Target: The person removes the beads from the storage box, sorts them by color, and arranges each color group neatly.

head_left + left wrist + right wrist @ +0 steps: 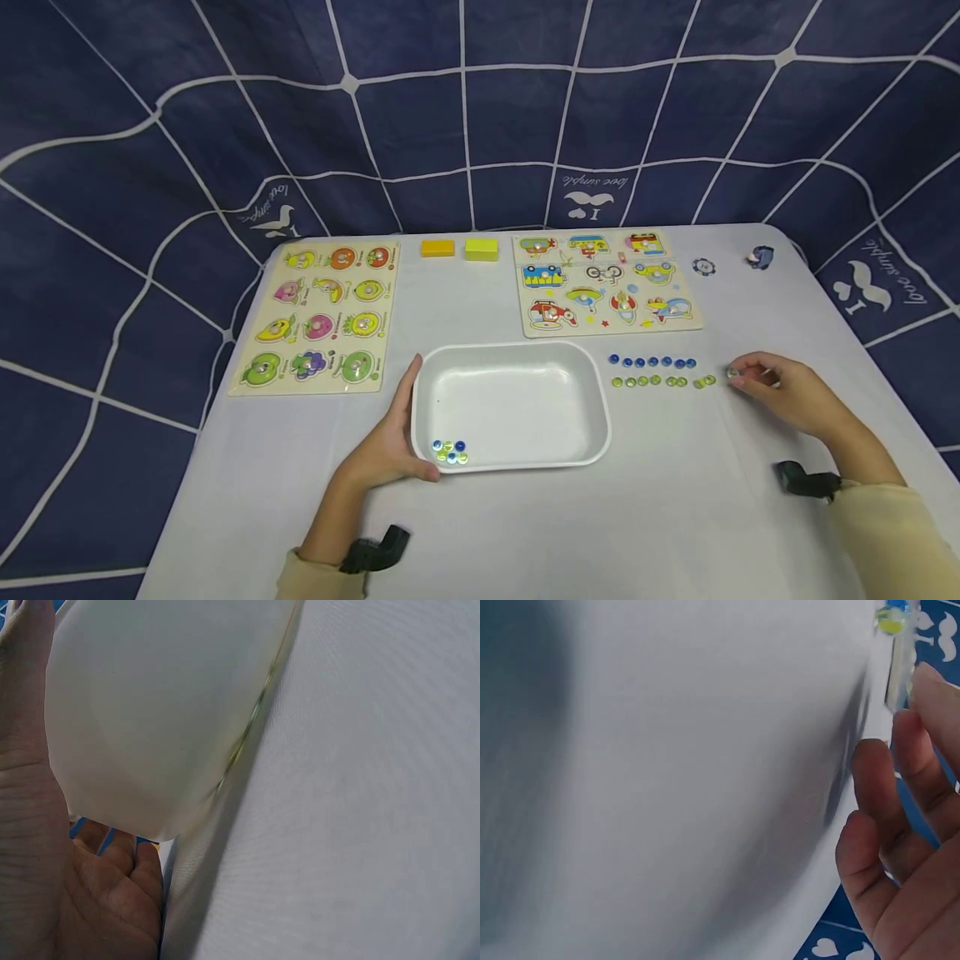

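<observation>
1. The left hand [386, 446] is spread wide at the left end of the white tray [517, 408], its extended index finger along the end wall and its thumb touching the near-left corner.
2. The right hand [795, 396] pinches a small greenish bead [732, 373] between thumb and index finger; the remaining fingers bend loosely, as the right wrist view shows.
3. That bead is just beyond the right end of the row of green beads [656, 380], which lies on the table right of the tray, with a row of blue beads [653, 362] just behind it.
4. A small cluster of blue and green beads [460, 447] sits inside the tray's near-left corner.
5. The table [570, 533] has a pale cover. At its back left lies a fruit puzzle board [306, 307]; right of centre, a vehicle puzzle board [576, 277].
6. An orange block [438, 248] and a yellow block [482, 249] stand between the boards. A round chip [704, 267] and a dark figurine [761, 257] occupy the back right.
7. Navy cloth [405, 125] with white grid lines hangs behind and beside the table.
</observation>
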{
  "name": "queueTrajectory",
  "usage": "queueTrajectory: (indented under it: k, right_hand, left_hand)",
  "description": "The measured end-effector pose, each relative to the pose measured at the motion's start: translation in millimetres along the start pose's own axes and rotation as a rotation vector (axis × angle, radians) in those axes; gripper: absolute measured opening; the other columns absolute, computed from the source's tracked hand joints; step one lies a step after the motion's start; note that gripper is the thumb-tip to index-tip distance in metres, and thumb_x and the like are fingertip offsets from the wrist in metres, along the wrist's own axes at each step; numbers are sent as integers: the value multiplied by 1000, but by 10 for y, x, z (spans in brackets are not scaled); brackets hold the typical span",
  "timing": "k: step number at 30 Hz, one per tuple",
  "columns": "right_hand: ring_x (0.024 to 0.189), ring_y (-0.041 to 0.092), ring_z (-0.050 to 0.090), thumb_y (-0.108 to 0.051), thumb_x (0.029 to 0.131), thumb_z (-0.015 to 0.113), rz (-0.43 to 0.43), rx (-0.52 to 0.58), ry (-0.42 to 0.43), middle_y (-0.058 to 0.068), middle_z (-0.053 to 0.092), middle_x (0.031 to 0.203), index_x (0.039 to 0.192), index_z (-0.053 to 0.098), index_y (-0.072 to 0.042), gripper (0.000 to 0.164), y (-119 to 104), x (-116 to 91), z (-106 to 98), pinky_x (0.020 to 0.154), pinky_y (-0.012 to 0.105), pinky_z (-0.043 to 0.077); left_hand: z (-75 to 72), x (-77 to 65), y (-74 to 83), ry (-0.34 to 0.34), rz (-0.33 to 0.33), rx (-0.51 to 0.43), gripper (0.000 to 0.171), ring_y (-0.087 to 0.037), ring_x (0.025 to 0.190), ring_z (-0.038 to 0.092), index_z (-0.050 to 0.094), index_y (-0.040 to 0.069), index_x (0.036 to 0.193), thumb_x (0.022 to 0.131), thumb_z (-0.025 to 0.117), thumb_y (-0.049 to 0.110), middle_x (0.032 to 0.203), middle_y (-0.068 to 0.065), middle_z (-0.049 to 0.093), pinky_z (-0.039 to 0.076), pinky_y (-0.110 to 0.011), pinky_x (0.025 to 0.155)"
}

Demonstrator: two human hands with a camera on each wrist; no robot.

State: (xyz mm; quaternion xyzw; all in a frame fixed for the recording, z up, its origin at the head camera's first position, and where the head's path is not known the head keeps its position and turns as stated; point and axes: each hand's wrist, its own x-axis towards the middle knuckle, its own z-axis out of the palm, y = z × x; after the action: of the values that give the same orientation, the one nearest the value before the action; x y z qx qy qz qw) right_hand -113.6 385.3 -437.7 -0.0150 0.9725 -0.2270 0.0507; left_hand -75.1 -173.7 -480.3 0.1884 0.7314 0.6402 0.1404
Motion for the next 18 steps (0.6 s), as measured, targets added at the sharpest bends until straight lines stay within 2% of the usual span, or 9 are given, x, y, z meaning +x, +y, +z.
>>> queueTrajectory:
  k: [4, 13, 18]
  right_hand:
    - [72, 8, 46, -33, 90, 64, 7, 0, -43, 3, 56, 82, 106, 65, -10, 28, 45, 11, 27, 55, 23, 38]
    - [69, 8, 45, -30, 89, 66, 7, 1, -70, 3, 56, 81, 107, 65, -8, 29, 48, 62, 76, 54, 24, 38]
    - [77, 13, 49, -36, 88, 66, 6, -4, -54, 5, 57, 88, 112, 63, -10, 36, -27, 35, 9, 57, 23, 38]
  left_hand:
    - [-2, -1, 2, 1, 3, -3, 140, -25, 146, 17, -11, 34, 150, 53, 89, 48, 159, 8, 10, 30, -46, 110]
    - [9, 0, 37, 1, 11, -10, 140, -29, 145, 19, -11, 34, 150, 54, 89, 47, 159, 5, 11, 33, -47, 108]
    - [16, 0, 40, -4, 10, -9, 140, -29, 145, 20, -12, 33, 151, 54, 89, 47, 159, 4, 10, 34, -46, 108]
